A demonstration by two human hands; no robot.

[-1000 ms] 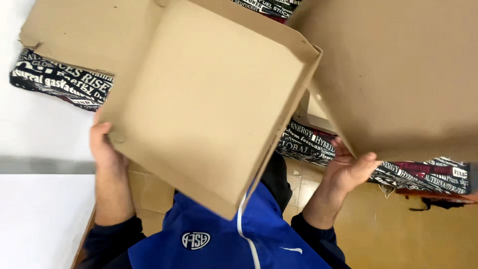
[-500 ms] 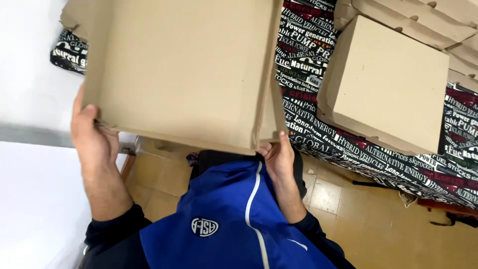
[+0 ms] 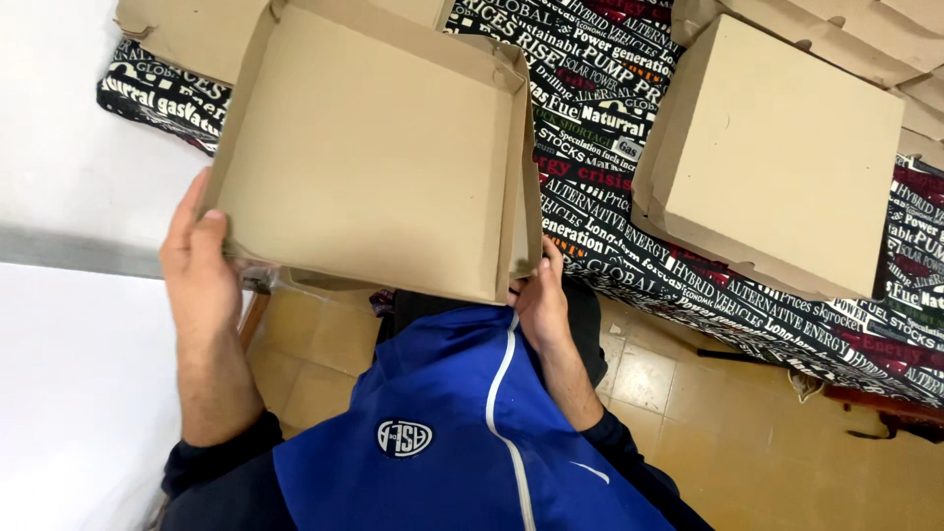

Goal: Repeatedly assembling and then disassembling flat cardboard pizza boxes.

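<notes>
The person holds an open cardboard box [image 3: 379, 147] with both hands, its shallow inside turned up toward the camera and its near edge hanging out past the near edge of the table [image 3: 590, 206], above the blue jacket [image 3: 452, 433]. The left hand [image 3: 202, 265] grasps the box at its near left corner, thumb and fingers lying up along the left wall. The right hand [image 3: 539, 300] grasps the near right corner from below, with the fingertips pressed against the right wall; most of its fingers are hidden behind the cardboard. The far part of the box lies over the table, which is covered by a black cloth printed with white, red and green lettering. A closed cardboard box [image 3: 777, 152] sits on the cloth toward the right side of the table, well apart from the held box, with more flat cardboard [image 3: 885, 39] just beyond it at the far right corner. Another flat cardboard piece [image 3: 187, 34] lies at the far left, partly under the held box. Below the table edge is a tan tiled floor [image 3: 747, 442].
</notes>
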